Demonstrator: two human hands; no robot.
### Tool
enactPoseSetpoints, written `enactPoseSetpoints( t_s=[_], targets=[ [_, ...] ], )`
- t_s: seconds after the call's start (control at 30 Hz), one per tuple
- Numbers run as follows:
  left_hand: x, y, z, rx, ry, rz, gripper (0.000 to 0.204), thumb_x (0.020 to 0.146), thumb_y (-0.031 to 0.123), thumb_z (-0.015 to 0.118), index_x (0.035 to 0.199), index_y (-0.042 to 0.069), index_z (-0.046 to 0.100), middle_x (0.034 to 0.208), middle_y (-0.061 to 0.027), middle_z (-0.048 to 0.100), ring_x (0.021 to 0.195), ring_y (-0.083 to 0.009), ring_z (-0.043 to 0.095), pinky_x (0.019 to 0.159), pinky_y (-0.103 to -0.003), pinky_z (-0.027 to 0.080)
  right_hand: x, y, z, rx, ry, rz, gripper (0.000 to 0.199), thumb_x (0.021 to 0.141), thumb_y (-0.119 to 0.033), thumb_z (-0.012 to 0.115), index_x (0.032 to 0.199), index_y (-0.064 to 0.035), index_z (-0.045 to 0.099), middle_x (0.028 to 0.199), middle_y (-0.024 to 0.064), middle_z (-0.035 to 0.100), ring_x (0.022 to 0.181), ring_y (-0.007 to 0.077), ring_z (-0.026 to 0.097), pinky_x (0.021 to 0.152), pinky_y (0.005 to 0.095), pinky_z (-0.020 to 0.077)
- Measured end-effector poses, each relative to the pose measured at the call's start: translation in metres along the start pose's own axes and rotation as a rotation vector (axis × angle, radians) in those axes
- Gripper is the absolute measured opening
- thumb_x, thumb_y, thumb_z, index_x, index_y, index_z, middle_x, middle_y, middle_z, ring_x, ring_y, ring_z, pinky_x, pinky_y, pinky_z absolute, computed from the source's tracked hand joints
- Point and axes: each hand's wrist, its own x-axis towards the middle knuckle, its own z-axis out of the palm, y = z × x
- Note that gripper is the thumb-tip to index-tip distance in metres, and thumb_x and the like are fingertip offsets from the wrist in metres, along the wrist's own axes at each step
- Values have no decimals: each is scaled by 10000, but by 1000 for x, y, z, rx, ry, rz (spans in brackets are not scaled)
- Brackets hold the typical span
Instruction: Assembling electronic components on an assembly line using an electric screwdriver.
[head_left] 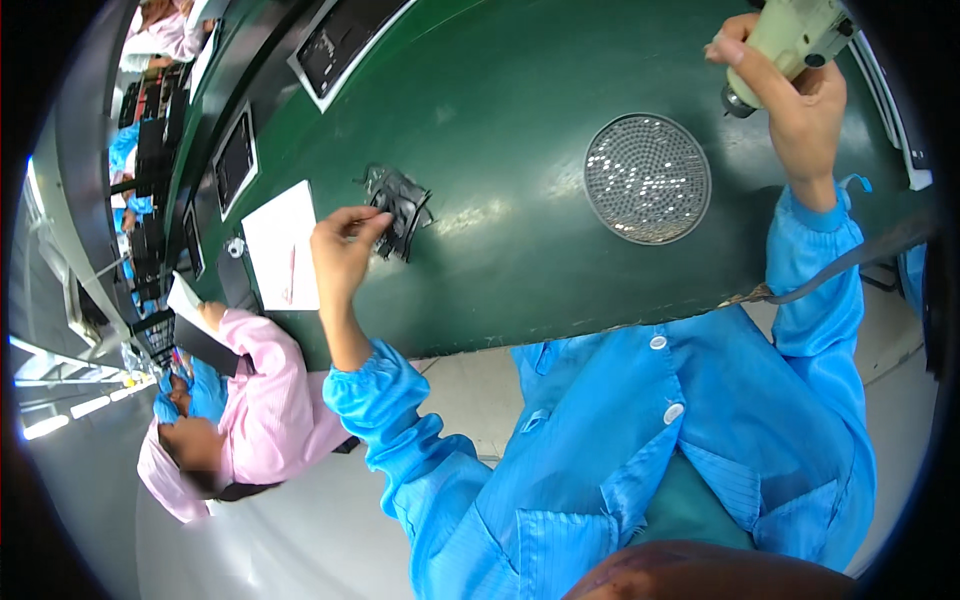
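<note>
- At the far left, I see a co-worker in pink clothes and a pink cap (170, 475), seated beside the green counter (500, 290).
- Next to this person, a white paper sheet (275, 235) lies flat on the counter, with a slim pinkish stick (291, 275) upon it, too small for me to name exactly.
- Then comes the left grip (342, 250), a bare hand out of a blue sleeve (390, 400). Its thumb and forefinger come near together at the edge of the black pieces; I cannot tell whether a piece is pinched between them.
- These thin black pieces (405, 205) lie in a small loose heap on the counter, just beside the fingertips.
- Well apart to the right, a round grey tray (648, 178) rests on the counter. It has many small dimples, and shiny bits are seen in many of them.
- At the upper right, the right grip (800, 110) is clamped around a pale green electric screwdriver (795, 35), held above the counter, with its dark tip pointing down and leftward.
</note>
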Motion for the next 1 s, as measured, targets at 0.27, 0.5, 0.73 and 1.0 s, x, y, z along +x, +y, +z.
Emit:
enactPoseSetpoints(
  t_s=[0.27, 0.5, 0.73, 1.0],
  targets=[
    [-13, 34, 18, 242, -93, 1, 203, 785, 108, 763, 868, -48, 661, 728, -22, 628, 602, -61, 506, 554, -209, 412, -7, 45, -13, -37, 68, 99, 304, 811, -17, 694, 1092, 26, 586, 923, 68, 631, 804, 125, 606, 685, 243, 478],
    [-21, 44, -6, -548, 110, -79, 197, 873, 173, 709, 797, 12, 627, 563, 43, 490, 460, -19, 387, 425, -176, 254, 1, 0, 12, -5, 285, -147, 368, 810, -15, 700, 1151, 25, 567, 1042, 91, 615, 920, 148, 596, 763, 256, 485],
    [-18, 147, 83, -564, 181, 223, 186, 895, 230, 689, 804, 68, 683, 613, 63, 534, 515, -6, 407, 459, -190, 298, -21, -12, 35, -41, -224, -382, 244, 739, -14, 776, 945, 7, 645, 886, 81, 641, 714, 132, 603, 572, 232, 455],
    [-7, 197, 146, -790, 212, 502, 157, 837, 109, 732, 771, -24, 683, 766, -40, 608, 680, -88, 545, 561, -219, 420, -28, 2, 52, 370, -389, 424, 157, 854, -37, 672, 992, 22, 627, 830, 36, 645, 715, 83, 620, 551, 185, 478]
  ],
)
